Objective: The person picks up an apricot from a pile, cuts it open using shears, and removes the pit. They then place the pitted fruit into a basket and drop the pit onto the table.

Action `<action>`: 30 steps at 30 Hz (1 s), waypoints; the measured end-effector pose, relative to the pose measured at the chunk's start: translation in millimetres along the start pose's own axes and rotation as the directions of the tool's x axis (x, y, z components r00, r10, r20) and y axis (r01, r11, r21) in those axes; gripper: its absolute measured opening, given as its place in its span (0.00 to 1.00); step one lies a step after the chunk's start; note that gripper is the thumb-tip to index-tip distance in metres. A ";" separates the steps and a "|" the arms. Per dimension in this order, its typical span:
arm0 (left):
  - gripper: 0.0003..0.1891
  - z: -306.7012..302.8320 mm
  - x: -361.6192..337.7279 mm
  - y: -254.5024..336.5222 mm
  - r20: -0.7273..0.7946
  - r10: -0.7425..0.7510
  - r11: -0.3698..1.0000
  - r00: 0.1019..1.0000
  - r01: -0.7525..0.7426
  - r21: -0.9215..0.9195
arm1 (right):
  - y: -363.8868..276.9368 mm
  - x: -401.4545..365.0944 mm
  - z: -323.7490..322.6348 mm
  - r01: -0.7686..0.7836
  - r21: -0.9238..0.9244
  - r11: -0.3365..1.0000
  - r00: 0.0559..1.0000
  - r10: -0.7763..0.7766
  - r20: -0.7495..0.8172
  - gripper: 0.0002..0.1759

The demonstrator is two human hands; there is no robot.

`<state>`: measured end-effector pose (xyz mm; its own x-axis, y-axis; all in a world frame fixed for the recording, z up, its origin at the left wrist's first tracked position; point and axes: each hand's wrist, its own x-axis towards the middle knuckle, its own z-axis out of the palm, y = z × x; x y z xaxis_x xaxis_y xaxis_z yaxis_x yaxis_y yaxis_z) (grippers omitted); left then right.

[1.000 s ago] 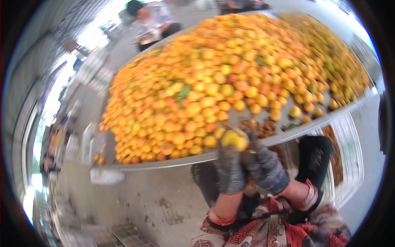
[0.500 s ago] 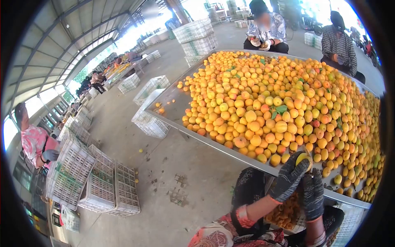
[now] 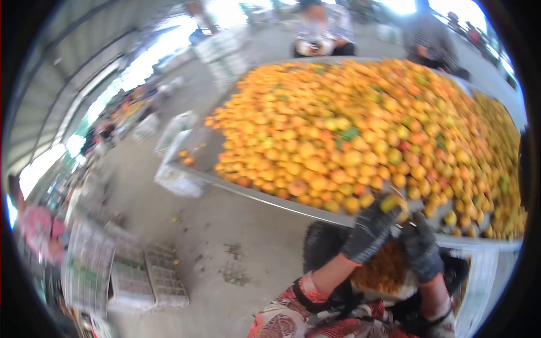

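Note:
My left hand (image 3: 372, 226), in a dark grey patterned glove, is closed around an apricot (image 3: 393, 203) at the table's near edge. Close beside it, my right hand (image 3: 420, 243) in a matching glove has its fingers curled near the fruit. Blur hides what those fingers grip. Beyond both hands, a large heap of yellow-orange apricots (image 3: 315, 141) covers the metal table (image 3: 253, 198). Below the hands, between my knees, a container holds a brownish-orange mass of fruit pieces (image 3: 383, 270).
Two people sit across the table, one in a patterned shirt (image 3: 341, 25). White plastic crates (image 3: 132, 276) stand at lower left, near a person in pink (image 3: 38, 231). Another crate (image 3: 177, 179) sits by the table's left end, and stacked crates (image 3: 222, 53) rise behind.
The view has swung and blurred, shifting the table and crates leftward and the heap slightly up. Both hands stay together at the apricot, my left still holding it.

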<state>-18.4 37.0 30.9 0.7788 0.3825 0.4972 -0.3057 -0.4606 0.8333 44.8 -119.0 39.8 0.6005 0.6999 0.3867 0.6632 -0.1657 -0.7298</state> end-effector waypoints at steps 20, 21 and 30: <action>0.22 27.9 -15.2 10.6 -0.194 -0.388 0.905 0.901 0.332 -0.264 | -17.3 -15.1 6.8 0.078 -0.128 0.989 0.987 -0.094 -0.126 0.15; 0.20 15.0 -2.6 34.2 -0.002 -0.547 0.807 0.837 0.527 -0.267 | -9.0 -16.8 2.2 0.222 -0.386 0.895 0.966 -0.256 -0.037 0.15; 0.21 26.3 -5.8 28.4 -0.065 -0.440 0.887 0.896 0.422 -0.187 | -16.9 -9.7 7.3 0.160 -0.149 0.976 0.968 -0.185 -0.172 0.20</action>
<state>-17.1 0.6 45.3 0.7962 0.5976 0.0949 -0.0452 -0.0977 0.9942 24.5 -118.0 44.2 0.5354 0.5881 0.6062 0.8098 -0.1538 -0.5661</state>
